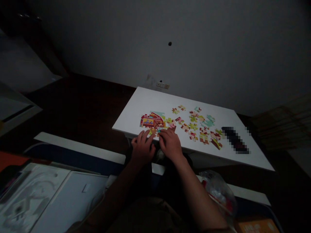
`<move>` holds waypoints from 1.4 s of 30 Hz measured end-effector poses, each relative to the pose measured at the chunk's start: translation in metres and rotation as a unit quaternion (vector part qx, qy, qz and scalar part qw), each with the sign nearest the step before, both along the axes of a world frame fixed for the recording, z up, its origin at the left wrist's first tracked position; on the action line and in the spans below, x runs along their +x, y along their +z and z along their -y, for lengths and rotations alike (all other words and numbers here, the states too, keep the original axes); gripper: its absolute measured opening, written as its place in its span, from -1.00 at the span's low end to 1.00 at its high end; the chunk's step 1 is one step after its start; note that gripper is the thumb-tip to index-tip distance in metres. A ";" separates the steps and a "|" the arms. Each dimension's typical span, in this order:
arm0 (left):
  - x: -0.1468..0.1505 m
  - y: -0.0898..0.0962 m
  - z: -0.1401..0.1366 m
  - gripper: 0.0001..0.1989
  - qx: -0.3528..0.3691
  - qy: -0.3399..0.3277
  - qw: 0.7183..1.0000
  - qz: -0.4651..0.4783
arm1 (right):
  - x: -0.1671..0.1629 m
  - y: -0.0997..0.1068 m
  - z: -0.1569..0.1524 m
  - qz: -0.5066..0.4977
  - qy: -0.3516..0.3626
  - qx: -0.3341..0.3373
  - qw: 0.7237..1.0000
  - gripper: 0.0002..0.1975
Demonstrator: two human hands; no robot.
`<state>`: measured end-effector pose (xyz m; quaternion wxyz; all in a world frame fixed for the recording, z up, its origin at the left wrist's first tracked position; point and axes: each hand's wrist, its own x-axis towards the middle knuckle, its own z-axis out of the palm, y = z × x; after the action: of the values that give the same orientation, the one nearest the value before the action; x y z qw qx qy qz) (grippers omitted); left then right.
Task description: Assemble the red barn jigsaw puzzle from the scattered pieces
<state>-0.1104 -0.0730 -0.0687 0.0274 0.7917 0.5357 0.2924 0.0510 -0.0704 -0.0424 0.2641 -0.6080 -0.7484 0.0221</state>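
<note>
On a white table (pixel 131 113) lies a partly joined jigsaw puzzle (pixel 153 121) with a red barn on it. My left hand (pixel 143 149) rests at the table's near edge, fingers spread and their tips on the puzzle's lower edge. Beside it, my right hand (pixel 170 144) has its fingers bent together at a small puzzle piece (pixel 159 129) in the lower right part of the picture. The fingers partly cover that piece. Several loose puzzle pieces (pixel 193 126) are scattered to the right of the joined part.
A blurred-out dark object (pixel 235 140) lies at the table's right end. Below me on the left are a white box (pixel 70 197) and a tray with moulded shapes (pixel 31 191). To the right sit a clear plastic bag (pixel 218 191) and an orange box (pixel 257 226). A wall (pixel 206 58) stands behind the table.
</note>
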 end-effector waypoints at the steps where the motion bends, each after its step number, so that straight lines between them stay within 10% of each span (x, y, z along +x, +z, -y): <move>1: 0.001 0.000 -0.001 -0.52 0.002 0.003 1.000 -0.001 | 0.000 -0.001 0.002 -0.003 -0.002 0.001 1.000 -0.72; 42: 0.023 0.028 -0.013 -0.49 -0.042 -0.062 0.991 -0.111 | 0.014 -0.002 0.004 -0.017 0.000 -0.029 0.999 -0.67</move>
<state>-0.0874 -0.0605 -0.0405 0.0189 0.8491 0.4971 0.1776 0.0649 -0.0740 -0.0447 0.2590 -0.6145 -0.7432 0.0539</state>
